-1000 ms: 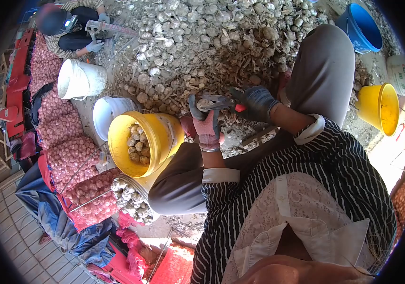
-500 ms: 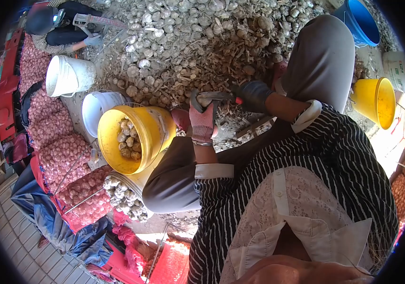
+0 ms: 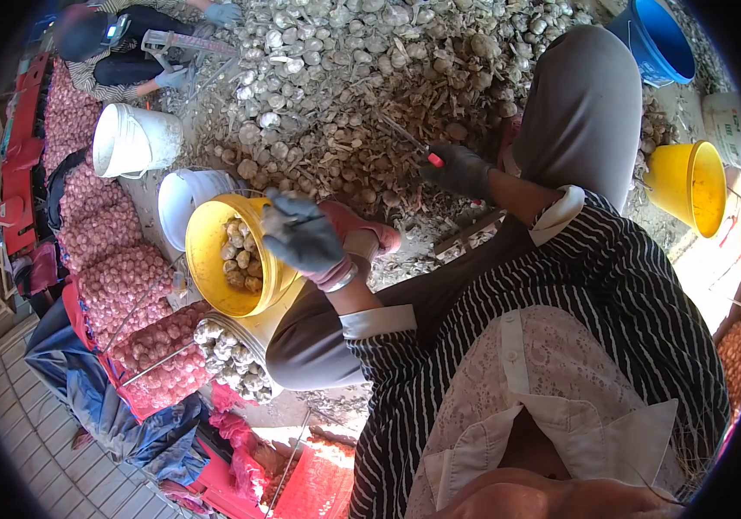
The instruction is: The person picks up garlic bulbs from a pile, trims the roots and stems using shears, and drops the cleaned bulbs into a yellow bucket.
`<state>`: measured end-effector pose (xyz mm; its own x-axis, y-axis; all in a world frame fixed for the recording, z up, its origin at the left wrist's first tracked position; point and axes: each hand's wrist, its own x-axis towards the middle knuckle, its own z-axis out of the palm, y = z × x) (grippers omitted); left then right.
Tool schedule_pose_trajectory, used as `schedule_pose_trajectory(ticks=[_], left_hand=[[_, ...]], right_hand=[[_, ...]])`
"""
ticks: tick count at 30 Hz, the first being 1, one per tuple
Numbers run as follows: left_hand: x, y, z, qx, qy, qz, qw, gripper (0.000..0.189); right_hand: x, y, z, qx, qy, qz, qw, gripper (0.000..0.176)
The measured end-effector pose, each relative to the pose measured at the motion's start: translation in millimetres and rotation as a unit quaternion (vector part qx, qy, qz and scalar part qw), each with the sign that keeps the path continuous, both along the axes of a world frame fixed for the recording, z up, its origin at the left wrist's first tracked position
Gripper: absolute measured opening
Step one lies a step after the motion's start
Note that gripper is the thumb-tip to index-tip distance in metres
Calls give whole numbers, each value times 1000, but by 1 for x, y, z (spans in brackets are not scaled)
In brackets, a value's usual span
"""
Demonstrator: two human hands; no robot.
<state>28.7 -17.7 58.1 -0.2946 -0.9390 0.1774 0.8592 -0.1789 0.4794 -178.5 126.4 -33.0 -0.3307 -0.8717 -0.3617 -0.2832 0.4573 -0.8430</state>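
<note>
My left hand point(image 3: 305, 238), in a grey-and-pink glove, is over the right rim of a yellow bucket point(image 3: 208, 290). Its fingers curl around a pale, blurred garlic bulb point(image 3: 276, 218). Inside that bucket lie several garlic bulbs point(image 3: 240, 255). In a dark glove, my right hand point(image 3: 461, 173) grips a knife point(image 3: 405, 133) with red on its handle. The thin blade points up and left over the heap of garlic point(image 3: 327, 69) and dry peelings.
White buckets point(image 3: 150, 143) stand left, beside red net sacks of garlic point(image 3: 119, 285). A full container of bulbs point(image 3: 227, 356) sits by my knee. On the right are a blue bucket point(image 3: 647, 43) and another yellow bucket point(image 3: 673, 186). Another person point(image 3: 115, 52) works at upper left.
My left hand has moved left and down from the knife to the yellow bucket with the bulb. The knife, earlier against the bulb, now points free; my right hand has barely moved.
</note>
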Motion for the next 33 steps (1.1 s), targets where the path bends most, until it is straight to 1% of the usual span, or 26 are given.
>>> schedule_pose_trajectory(ticks=[1,3,5,6,7,8,9,10,11,13,14,15,16,17,18,20,21,22,23,24,25,26,28,31,32,33], left_hand=[[14,-3,15,135,95,24,986,45],[14,-6,9,148,-29,63,987,38],[17,-13,-52,196,-179,17,964,33],[27,-21,-100,-38,-518,-29,854,32],[31,-24,-135,-266,-758,-75,590,30],[15,-10,-142,-409,-827,-111,370,33],[13,3,-192,-135,-807,-124,561,35],[19,13,-246,155,-698,-119,689,37],[14,23,-249,156,-697,-121,689,37],[4,38,-249,12,-834,-138,534,44],[0,45,-261,13,-832,-141,536,44],[-3,54,-272,1,-860,-92,502,48],[-6,57,-277,-11,-884,-43,466,52],[-5,55,-282,-10,-883,-46,467,52],[-4,52,-286,-2,-890,-59,453,56],[-5,46,-282,5,-894,-72,441,61],[-6,44,-276,14,-887,-86,454,60],[-7,42,-271,24,-880,-98,465,59],[-9,39,-265,25,-879,-96,466,59],[-2,37,-278,36,-797,-60,600,57],[2,35,-285,45,-694,-23,718,56],[-4,30,-271,44,-695,-18,718,56],[-20,15,-234,120,-527,-25,841,54],[-30,1,-207,207,-471,-33,857,53],[-35,2,-184,201,-469,-30,859,53],[-39,8,-150,120,-499,-54,856,54]], right_hand=[[3,-3,-25,-47,-35,-32,998,27],[4,-10,-28,-95,-72,-56,991,28],[2,-17,1,27,-278,-115,953,27],[2,-19,-1,31,-282,-117,952,27],[2,-19,-3,22,-341,-129,931,26],[1,-18,-5,13,-397,-142,907,24],[1,-17,-4,18,-397,-145,906,24],[0,-17,0,24,-397,-145,906,24],[-3,-17,6,28,-395,-144,907,24],[-13,-20,27,60,-438,-154,884,27],[-17,-19,37,92,-481,-163,857,30],[-17,-17,44,95,-479,-166,856,30],[-15,-13,49,2,-536,-168,828,33],[-15,-12,51,-91,-585,-166,789,35],[-19,-13,54,-89,-583,-168,790,35],[-28,-15,57,-44,-537,-80,839,46],[-26,-12,49,-44,-535,-81,840,46],[-20,-10,36,17,-294,-44,955,50],[-17,-8,25,74,-32,-3,997,54],[-16,-7,24,72,-33,0,997,54],[-14,-6,24,70,39,44,996,54],[-13,-5,25,66,111,86,988,54],[-9,-10,27,41,158,109,980,56],[-13,-11,37,14,243,138,960,59],[-15,-10,40,19,276,147,950,60],[-18,-9,43,14,278,145,949,60]])
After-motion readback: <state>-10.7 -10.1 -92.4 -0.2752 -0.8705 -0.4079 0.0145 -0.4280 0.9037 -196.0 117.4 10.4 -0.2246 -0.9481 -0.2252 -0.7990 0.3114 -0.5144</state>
